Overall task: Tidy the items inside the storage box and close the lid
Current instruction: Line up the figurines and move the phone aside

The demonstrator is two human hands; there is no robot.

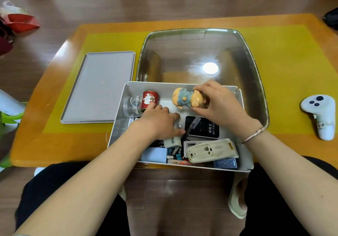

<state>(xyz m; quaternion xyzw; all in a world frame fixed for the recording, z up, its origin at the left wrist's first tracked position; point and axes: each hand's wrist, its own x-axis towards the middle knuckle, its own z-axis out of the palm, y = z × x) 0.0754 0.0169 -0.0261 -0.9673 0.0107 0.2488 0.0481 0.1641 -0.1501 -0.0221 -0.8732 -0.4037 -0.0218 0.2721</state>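
The storage box (243, 164) sits open at the table's near edge, lid (98, 87) left of it; right hand (217, 104) grips the figurine (184, 98), seemingly to reposition it, left hand (161, 122) flat on the clutter, fingertips touching the red tin (150, 98).

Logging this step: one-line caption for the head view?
Right hand grips a figurine inside the open storage box; left hand reaches in.
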